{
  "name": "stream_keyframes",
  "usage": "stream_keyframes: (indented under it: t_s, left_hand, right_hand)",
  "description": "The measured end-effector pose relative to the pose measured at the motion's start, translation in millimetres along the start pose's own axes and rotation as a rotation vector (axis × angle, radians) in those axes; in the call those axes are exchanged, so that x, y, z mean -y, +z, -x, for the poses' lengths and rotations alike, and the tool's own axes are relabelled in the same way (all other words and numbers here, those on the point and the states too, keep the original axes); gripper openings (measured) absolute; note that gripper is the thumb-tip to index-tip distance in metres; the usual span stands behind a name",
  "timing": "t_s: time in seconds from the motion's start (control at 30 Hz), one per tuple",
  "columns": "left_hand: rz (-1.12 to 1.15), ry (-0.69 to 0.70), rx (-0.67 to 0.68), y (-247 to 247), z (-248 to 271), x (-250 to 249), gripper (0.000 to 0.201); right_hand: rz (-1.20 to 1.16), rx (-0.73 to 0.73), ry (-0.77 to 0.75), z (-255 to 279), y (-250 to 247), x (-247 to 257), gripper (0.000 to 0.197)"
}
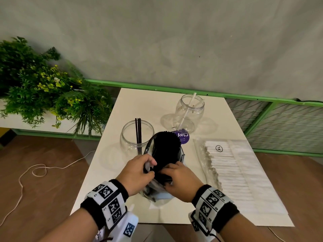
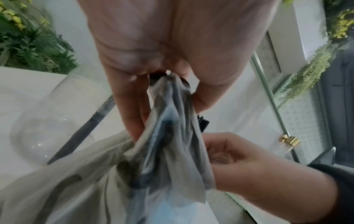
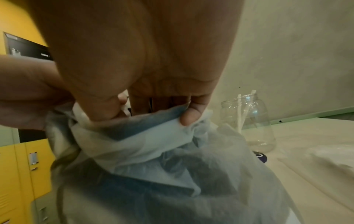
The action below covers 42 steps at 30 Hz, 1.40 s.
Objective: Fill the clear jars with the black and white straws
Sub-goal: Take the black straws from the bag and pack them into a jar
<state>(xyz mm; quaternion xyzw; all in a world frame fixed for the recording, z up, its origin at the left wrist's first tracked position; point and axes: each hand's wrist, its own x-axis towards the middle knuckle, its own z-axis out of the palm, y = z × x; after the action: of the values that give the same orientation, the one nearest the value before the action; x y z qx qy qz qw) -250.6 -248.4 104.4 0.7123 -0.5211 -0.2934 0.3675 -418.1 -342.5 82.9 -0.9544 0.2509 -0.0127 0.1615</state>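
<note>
A thick bundle of black straws (image 1: 166, 151) sticks out of a clear plastic bag (image 1: 157, 189) at the table's middle. My left hand (image 1: 139, 170) pinches the bag's gathered plastic (image 2: 172, 121) on its left side. My right hand (image 1: 176, 180) grips the bag's rim (image 3: 145, 130) on the right, fingers curled over it. A clear jar (image 1: 137, 137) with a few black straws stands just beyond the left hand. A second clear jar (image 1: 189, 112) farther back holds white straws (image 3: 240, 115).
A pack of white wrapped straws (image 1: 232, 172) lies flat along the white table's (image 1: 132, 105) right side. A purple label (image 1: 183, 137) lies behind the bundle. Plants (image 1: 43, 88) and a green rail (image 1: 157, 88) border the table's far side; a cord (image 1: 38, 170) lies on the floor at left.
</note>
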Motion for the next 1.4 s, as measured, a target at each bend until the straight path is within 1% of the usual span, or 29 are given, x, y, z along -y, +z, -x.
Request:
stream_keyframes:
  t_s: [0.13, 0.23, 0.3, 0.4, 0.47, 0.53, 0.6, 0.67, 0.73, 0.8, 0.87, 0.97, 1.03, 1.07, 1.13, 1.17, 1.2, 1.23, 1.27, 1.3, 1.33, 1.37, 1.4]
  left_hand:
    - [0.086, -0.033, 0.01, 1, 1, 4, 0.031]
    - [0.15, -0.033, 0.055, 1, 3, 5, 0.038]
    - [0.161, -0.023, 0.093, -1, 5, 6, 0.045]
    - [0.171, -0.021, 0.131, -3, 8, 8, 0.048]
    - [0.152, -0.02, 0.104, -2, 9, 9, 0.049]
    - [0.115, -0.012, 0.056, -1, 8, 10, 0.053]
    - [0.09, 0.004, 0.032, -2, 6, 10, 0.053]
    - [0.081, 0.014, 0.036, -3, 5, 10, 0.053]
    - [0.065, 0.019, 0.051, -3, 4, 9, 0.053]
    - [0.041, 0.027, 0.059, -1, 4, 9, 0.052]
    - [0.022, 0.026, 0.057, 0, 3, 9, 0.05]
    - [0.0, 0.014, 0.076, -1, 2, 9, 0.049]
    - [0.005, 0.007, 0.102, -2, 2, 9, 0.05]
    - [0.01, 0.001, 0.109, -2, 2, 9, 0.052]
    - [0.018, -0.01, 0.113, -2, 1, 8, 0.054]
    - [0.023, -0.014, 0.112, -1, 1, 8, 0.055]
    - [0.032, -0.017, 0.106, 0, 0, 7, 0.055]
    - [0.045, -0.018, 0.1, 1, 0, 6, 0.056]
    - [0.055, -0.016, 0.093, 2, 0, 6, 0.057]
    - [0.059, -0.009, 0.085, 3, -1, 6, 0.057]
    - [0.057, -0.001, 0.076, 3, -1, 5, 0.056]
    - [0.057, 0.005, 0.068, 4, -1, 5, 0.054]
    - [0.06, 0.009, 0.059, 5, -1, 5, 0.051]
  right_hand:
    - [0.093, 0.091, 0.045, -4, -4, 0, 0.048]
    - [0.142, 0.053, 0.064, -5, -3, 6, 0.044]
    - [0.111, -0.033, 0.073, -4, 2, 7, 0.04]
    - [0.028, -0.137, 0.076, -4, 7, 2, 0.03]
    - [-0.077, -0.176, 0.077, -2, 3, 1, 0.022]
    - [-0.164, -0.308, 0.066, 1, -4, -2, 0.018]
    - [-0.192, -0.487, 0.084, 5, -12, -5, 0.025]
    - [-0.158, -0.633, 0.084, 7, -19, -14, 0.043]
    - [-0.055, -0.694, 0.076, 4, -24, -25, 0.055]
    - [0.105, -0.649, 0.098, 0, -27, -36, 0.055]
    - [0.216, -0.541, 0.166, -2, -25, -43, 0.049]
    - [0.188, -0.392, 0.282, 0, -24, -46, 0.059]
    - [0.165, -0.372, 0.276, 2, -23, -44, 0.062]
    - [0.142, -0.397, 0.266, 3, -22, -41, 0.061]
    - [0.054, -0.53, 0.214, 10, -22, -31, 0.057]
    - [0.007, -0.615, 0.143, 15, -21, -24, 0.053]
    - [-0.025, -0.684, 0.037, 20, -19, -16, 0.047]
    - [-0.041, -0.707, -0.081, 26, -15, -9, 0.039]
    - [-0.051, -0.679, -0.19, 29, -10, -3, 0.032]
    - [-0.045, -0.613, -0.261, 31, -5, 1, 0.027]
    - [-0.017, -0.533, -0.278, 31, 0, 2, 0.024]
    - [0.022, -0.455, -0.244, 29, 4, 0, 0.022]
    - [0.046, -0.383, -0.173, 26, 6, -2, 0.02]
